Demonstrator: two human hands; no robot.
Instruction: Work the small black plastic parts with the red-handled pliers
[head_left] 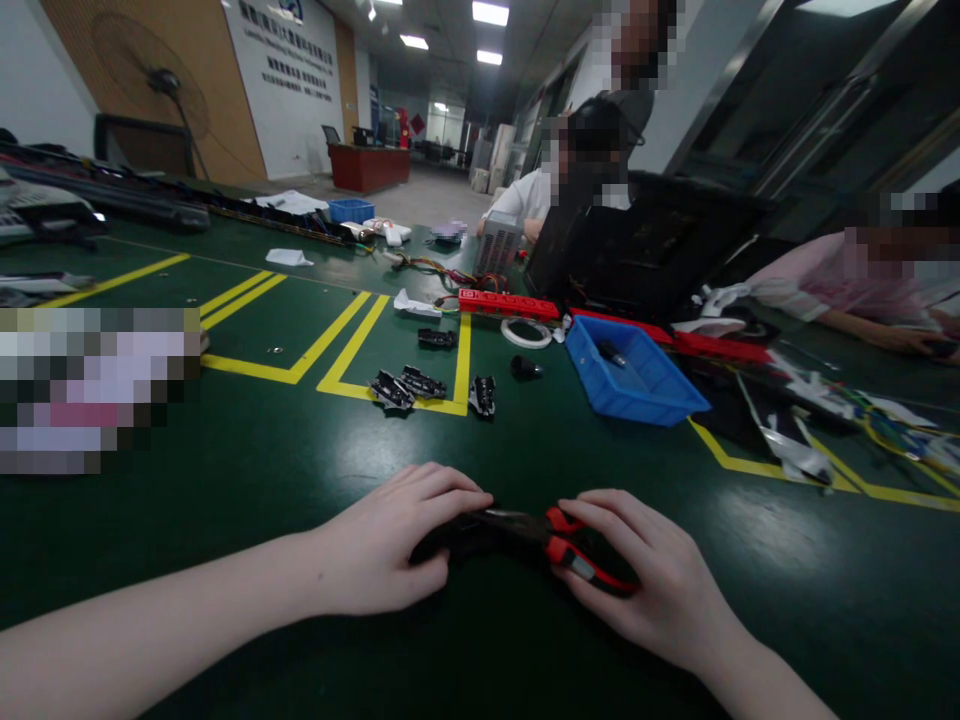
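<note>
Head view: green table (247, 470) with yellow marked lines, both of the person's forearms reaching in from the near edge.
Left hand (390, 545): palm down, fingers curled and thumb tucked under, clenched on a dark piece (450, 540); what kind of piece cannot be told.
Right hand (649, 580): palm down, fingers wrapped over the red handles of the pliers (559, 540), grasping them.
Pliers: low over the table between the two hands, close to the near edge; dark nose pointing left and meeting the dark piece at the left fingertips, red handles under the right hand.
Black parts (401, 388): several small ones lying on and beside a yellow line, well beyond the hands.
Blue bin (652, 400): right of the black parts, open, with one small dark item inside.
Tape roll (526, 333): white ring flat on the table, just left of the bin's far corner.
Red power strip (510, 303): behind the tape roll, lying lengthwise.
Black case (660, 250): large, standing behind the bin.
Co-workers: one arm in a pink sleeve (795, 285) resting on the table at far right; another person in white seated behind the case.
Fan (150, 85): standing at the far left wall.
</note>
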